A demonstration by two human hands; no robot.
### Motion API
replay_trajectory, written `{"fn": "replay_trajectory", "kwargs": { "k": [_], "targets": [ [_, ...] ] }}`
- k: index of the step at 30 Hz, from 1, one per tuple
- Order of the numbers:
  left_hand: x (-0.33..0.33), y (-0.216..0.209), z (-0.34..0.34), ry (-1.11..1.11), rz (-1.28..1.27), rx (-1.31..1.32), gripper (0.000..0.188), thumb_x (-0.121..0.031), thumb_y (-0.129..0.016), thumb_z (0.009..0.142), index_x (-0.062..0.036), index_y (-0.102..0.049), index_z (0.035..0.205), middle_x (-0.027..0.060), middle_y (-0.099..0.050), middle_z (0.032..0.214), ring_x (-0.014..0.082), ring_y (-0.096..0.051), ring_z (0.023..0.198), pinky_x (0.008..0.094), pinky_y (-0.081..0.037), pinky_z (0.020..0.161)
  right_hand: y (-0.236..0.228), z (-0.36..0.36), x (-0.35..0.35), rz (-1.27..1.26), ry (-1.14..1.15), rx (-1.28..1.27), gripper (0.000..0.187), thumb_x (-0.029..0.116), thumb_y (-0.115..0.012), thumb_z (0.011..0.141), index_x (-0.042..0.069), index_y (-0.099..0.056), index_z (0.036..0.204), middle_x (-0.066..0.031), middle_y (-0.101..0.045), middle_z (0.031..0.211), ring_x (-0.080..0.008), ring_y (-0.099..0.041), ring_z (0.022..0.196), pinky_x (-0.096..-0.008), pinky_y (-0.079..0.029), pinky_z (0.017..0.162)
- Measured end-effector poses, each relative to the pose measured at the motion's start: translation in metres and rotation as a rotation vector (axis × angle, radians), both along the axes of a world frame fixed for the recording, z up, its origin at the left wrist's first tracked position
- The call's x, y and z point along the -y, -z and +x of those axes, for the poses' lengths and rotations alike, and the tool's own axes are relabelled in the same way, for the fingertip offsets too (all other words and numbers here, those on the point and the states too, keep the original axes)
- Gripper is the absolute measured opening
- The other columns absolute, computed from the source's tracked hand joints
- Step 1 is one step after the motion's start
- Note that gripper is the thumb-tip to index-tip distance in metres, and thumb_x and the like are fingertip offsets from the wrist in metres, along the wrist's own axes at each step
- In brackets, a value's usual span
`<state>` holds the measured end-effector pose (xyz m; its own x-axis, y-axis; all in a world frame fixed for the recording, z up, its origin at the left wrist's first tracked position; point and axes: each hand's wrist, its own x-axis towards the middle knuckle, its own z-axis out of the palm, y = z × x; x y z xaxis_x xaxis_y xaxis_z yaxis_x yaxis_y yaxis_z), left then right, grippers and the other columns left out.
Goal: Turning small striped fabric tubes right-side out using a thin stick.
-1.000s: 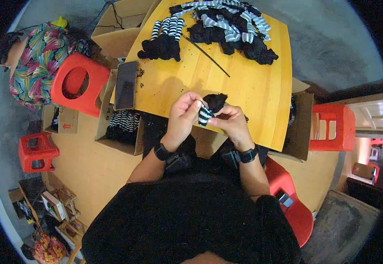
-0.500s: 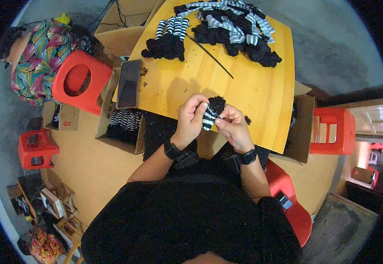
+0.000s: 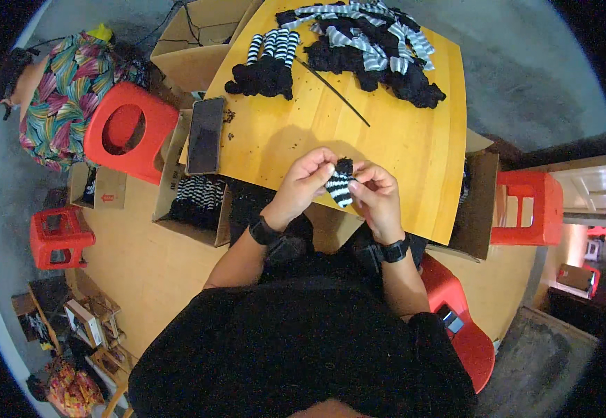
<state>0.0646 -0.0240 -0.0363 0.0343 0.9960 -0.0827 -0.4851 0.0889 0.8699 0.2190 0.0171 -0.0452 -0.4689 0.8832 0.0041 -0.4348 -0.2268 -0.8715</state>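
Between my hands, over the near edge of the yellow table (image 3: 386, 146), is a small black-and-white striped knit piece (image 3: 339, 189) with a black end on top. My left hand (image 3: 304, 182) pinches its left edge between thumb and fingers. From the other side my right hand (image 3: 379, 198) grips its right edge, thumb against the stripes. A row of striped knit pieces with black ends (image 3: 264, 75) lies at the table's far left. Behind and to the right spreads a loose heap of black and grey-white striped knits (image 3: 379, 52).
A thin dark rod (image 3: 334, 92) lies on the table. A phone-like dark slab (image 3: 205, 136) rests at its left edge. Boxes (image 3: 191, 226) of striped knits flank the table, along with red stools (image 3: 132, 129). A person in a patterned top (image 3: 66, 104) sits at far left.
The striped piece has been turned and drawn flatter between my fingers, with less of its black end showing. My left hand has shifted slightly right.
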Motion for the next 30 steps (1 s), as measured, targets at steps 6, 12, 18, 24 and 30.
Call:
{"fn": "replay_trajectory", "kwargs": {
  "k": [6, 12, 18, 24, 30],
  "targets": [
    [-0.001, 0.008, 0.005, -0.263, 0.227, -0.354, 0.003, -0.004, -0.047, 0.087, -0.0029, -0.050, 0.088, -0.0030, -0.048, 0.075, 0.0037, -0.045, 0.067, 0.0177, -0.038, 0.061, -0.003, 0.004, 0.004, -0.160, -0.213, -0.078, 0.012, 0.000, -0.056, 0.081, 0.007, -0.046, 0.079, 0.0012, -0.050, 0.071, -0.0016, -0.034, 0.045, -0.0161, -0.025, 0.038],
    [0.007, 0.003, 0.004, -0.155, 0.152, -0.292, 0.004, -0.003, -0.046, 0.087, -0.0033, -0.051, 0.088, -0.0025, -0.050, 0.078, 0.0037, -0.048, 0.073, 0.0171, -0.039, 0.066, -0.011, 0.006, 0.004, -0.128, -0.513, -0.071, 0.013, 0.010, -0.054, 0.086, 0.009, -0.043, 0.080, 0.0062, -0.039, 0.062, -0.0013, -0.031, 0.043, -0.0163, -0.021, 0.038],
    [0.006, 0.007, 0.010, -0.240, 0.156, -0.309, 0.004, -0.002, -0.046, 0.087, -0.0037, -0.049, 0.089, -0.0028, -0.049, 0.078, 0.0040, -0.046, 0.071, 0.0172, -0.038, 0.065, -0.014, 0.004, 0.002, -0.051, -0.447, 0.063, 0.016, 0.010, -0.059, 0.082, 0.008, -0.044, 0.079, 0.0039, -0.042, 0.058, -0.0034, -0.033, 0.042, -0.0168, -0.023, 0.038],
    [0.011, -0.010, 0.015, -0.353, 0.276, -0.296, 0.003, -0.002, -0.047, 0.086, -0.0013, -0.049, 0.088, 0.0006, -0.052, 0.076, 0.0061, -0.049, 0.068, 0.0205, -0.041, 0.061, 0.008, 0.007, -0.008, 0.462, -0.081, 0.111, 0.009, 0.005, -0.060, 0.080, 0.004, -0.052, 0.082, -0.0055, -0.054, 0.096, -0.0061, -0.050, 0.058, -0.0178, -0.040, 0.049],
    [0.023, -0.020, 0.009, -0.551, 0.908, -0.905, 0.017, 0.005, -0.053, 0.073, -0.0028, -0.051, 0.088, 0.0108, -0.056, 0.071, 0.0271, -0.056, 0.059, 0.0322, -0.045, 0.055, -0.019, 0.008, 0.010, -0.125, -0.336, -0.040, 0.011, 0.005, -0.060, 0.080, 0.006, -0.050, 0.081, -0.0127, -0.056, 0.107, -0.0051, -0.051, 0.053, -0.0168, -0.041, 0.046]
  ]
}}
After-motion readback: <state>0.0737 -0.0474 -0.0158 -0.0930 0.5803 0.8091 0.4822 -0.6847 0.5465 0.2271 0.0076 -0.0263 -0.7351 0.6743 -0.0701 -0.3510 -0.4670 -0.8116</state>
